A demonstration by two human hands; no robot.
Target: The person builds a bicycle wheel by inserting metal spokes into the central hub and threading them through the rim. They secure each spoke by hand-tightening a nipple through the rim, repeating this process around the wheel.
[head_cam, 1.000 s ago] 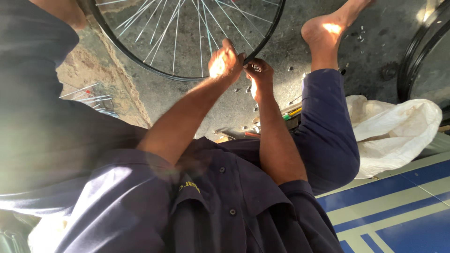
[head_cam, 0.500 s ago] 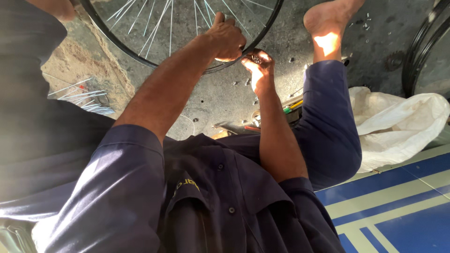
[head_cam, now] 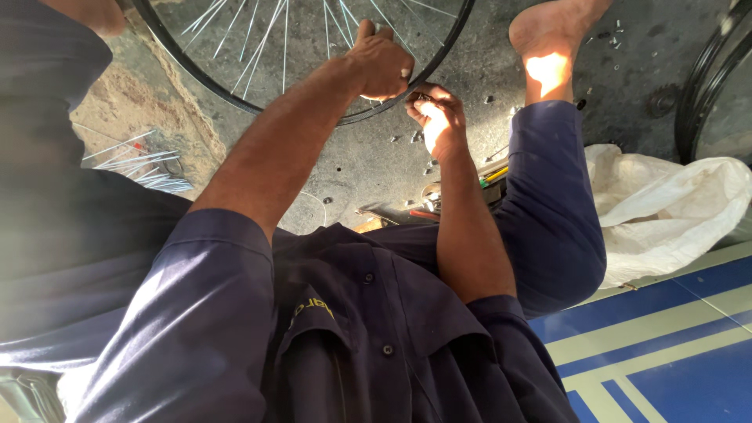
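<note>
Nearest the camera is a dark blue work shirt (head_cam: 352,345) with buttons, the person seated low. Beside the right knee lies a blue floor panel (head_cam: 674,368) with pale stripes, and past it a crumpled white sack (head_cam: 666,211) on the ground. The floor (head_cam: 376,164) is rough grey concrete (dusty, dotted with small bits of hardware), with a bundle of loose spokes (head_cam: 141,168) at the left. Farther out, the left hand (head_cam: 384,63) is closed round the rim of a black spoked bicycle wheel (head_cam: 258,47) lying on the concrete. The right hand (head_cam: 439,117) pinches something small at the rim; what it is cannot be told. A bare foot (head_cam: 548,39) rests beyond.
</note>
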